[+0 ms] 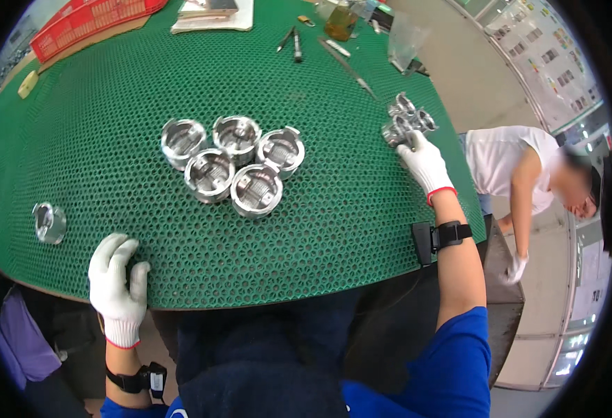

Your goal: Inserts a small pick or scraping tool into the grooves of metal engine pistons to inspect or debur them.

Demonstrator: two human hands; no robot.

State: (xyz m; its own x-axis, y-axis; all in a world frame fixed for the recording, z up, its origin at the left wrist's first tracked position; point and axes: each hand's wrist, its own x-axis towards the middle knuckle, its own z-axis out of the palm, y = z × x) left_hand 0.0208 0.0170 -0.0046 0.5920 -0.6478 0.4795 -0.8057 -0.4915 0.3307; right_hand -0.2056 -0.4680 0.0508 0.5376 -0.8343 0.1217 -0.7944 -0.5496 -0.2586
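My left hand (116, 282), in a white knit glove, rests at the near left edge of the green perforated mat (306, 258). Its fingers are apart and nothing is in them. A single shiny metal piston (49, 224) stands beyond it to the left. In the middle, several like pistons (256, 191) sit in a close group, hollow ends up. My right hand (423, 161), gloved too, reaches to the far right, its fingers closed on a piston (396, 131) at the near side of a small cluster. Other pistons (405, 104) of that cluster touch or nearly touch it.
A red plastic basket (86, 28) stands at the far left, papers (215, 17) at the back. Pens (297, 45), a long thin tool (348, 68) and a jar of amber liquid (341, 22) lie far right. Another person (515, 167) bends beyond the table's right edge.
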